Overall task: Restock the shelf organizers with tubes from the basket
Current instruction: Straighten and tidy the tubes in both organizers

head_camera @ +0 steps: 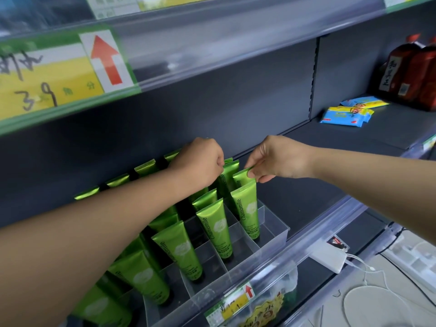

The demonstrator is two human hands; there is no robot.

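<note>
Green Chamomile tube (243, 177), rightmost lane of clear acrylic divided organizer (273, 228): right hand (274, 158) pinches its crimp, left hand (200, 161) closes on neighbouring tube (226, 173); seat upright, cap down, label forward.

Both bare forearms outstretched, left hand (200, 159) curled knuckles-up, right hand (271, 159) pinching beside it, thumb and forefinger closed

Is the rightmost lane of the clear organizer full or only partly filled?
Partly filled. The clear organizer shows bare space ahead of the front tube in that lane.
</note>
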